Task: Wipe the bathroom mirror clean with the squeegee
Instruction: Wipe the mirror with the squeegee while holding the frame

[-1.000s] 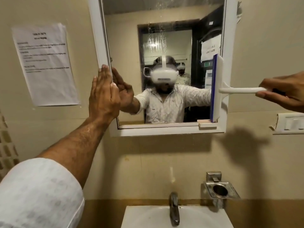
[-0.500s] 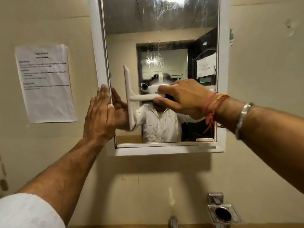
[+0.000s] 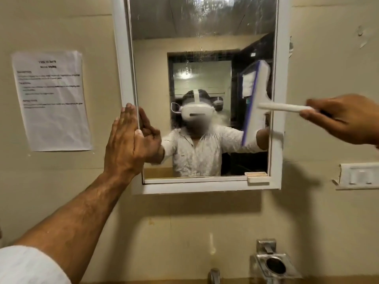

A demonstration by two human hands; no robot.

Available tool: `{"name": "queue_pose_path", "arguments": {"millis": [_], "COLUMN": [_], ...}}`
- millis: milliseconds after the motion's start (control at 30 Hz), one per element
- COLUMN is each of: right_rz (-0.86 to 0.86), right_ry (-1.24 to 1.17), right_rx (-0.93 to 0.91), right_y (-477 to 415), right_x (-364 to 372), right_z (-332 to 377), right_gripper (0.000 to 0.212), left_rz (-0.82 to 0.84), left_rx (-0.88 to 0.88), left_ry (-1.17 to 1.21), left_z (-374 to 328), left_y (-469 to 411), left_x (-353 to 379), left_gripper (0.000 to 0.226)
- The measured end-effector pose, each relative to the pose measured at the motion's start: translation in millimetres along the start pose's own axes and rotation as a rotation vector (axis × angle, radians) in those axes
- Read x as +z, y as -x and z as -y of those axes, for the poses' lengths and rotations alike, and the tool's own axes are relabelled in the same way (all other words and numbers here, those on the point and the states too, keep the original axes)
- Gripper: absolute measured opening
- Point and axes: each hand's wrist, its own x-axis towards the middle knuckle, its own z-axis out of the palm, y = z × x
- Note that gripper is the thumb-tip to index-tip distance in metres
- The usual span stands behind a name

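Looking through the head camera: we face a white-framed bathroom mirror [image 3: 155, 83] on a beige wall.
Squeegee [image 3: 255, 103]: at 3 o'clock on the glass, blade upright and slightly tilted, just beside the right frame; we cannot tell if it touches.
Right hand [image 3: 344, 117]: at 3 o'clock, fingers closed around the squeegee's white handle, blurred.
Left hand [image 3: 125, 144]: at 9 o'clock, flat, fingers straight, palm against the mirror's left edge, holding nothing.
Glass: streaked toward 12 o'clock.
Paper notice [image 3: 51, 99]: on the wall at 9 o'clock.
Metal holder [image 3: 274, 265]: at 5 o'clock.
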Motion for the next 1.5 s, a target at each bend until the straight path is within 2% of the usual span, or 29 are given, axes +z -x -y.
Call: {"name": "queue_pose_path", "arguments": {"millis": [67, 200, 367, 467, 567, 767, 867, 1067, 1367, 1500], "right_rz": [-0.018, 0.032, 0.028, -0.003, -0.028, -0.069, -0.03, 0.059, -0.102, -0.108], "right_ry": [0.038, 0.074, 0.011, -0.01, -0.008, -0.006, 0.042, -0.018, 0.044, 0.01], "right_rx": [0.098, 0.123, -0.03, -0.172, -0.264, -0.317, -0.312, -0.215, 0.215, 0.244], "right_y": [27, 40, 6, -34, -84, -167, -181, -151, -48, -38], "right_x": [-11, -21, -21, -17, -14, -12, -7, -27, -38, -45], "right_z": [-23, -25, 19, 58, 96, 151, 160, 110, -10, -11], "right_gripper": [0.046, 0.048, 0.054, 0.049, 0.058, 0.06, 0.052, 0.049, 0.058, 0.053], "left_rz": [-0.011, -0.039, -0.019, -0.001, -0.006, -0.012, -0.014, -0.015, -0.024, -0.027], "left_rx": [-0.012, -0.031, -0.02, 0.017, 0.023, 0.043, 0.059, 0.092, 0.06, 0.05], "left_ry": [0.017, 0.029, 0.022, 0.003, 0.017, 0.027, 0.029, 0.017, 0.062, 0.073], "left_z": [0, 3, 11, 15, 16, 22, 23, 26, 24, 22], "left_y": [0, -2, -1, -1, -1, -1, 0, -1, 0, -1], "left_x": [3, 7, 2, 3, 6, 9, 8, 7, 12, 11], "left_gripper": [0.072, 0.061, 0.062, 0.064, 0.063, 0.064, 0.065, 0.063, 0.064, 0.063]}}
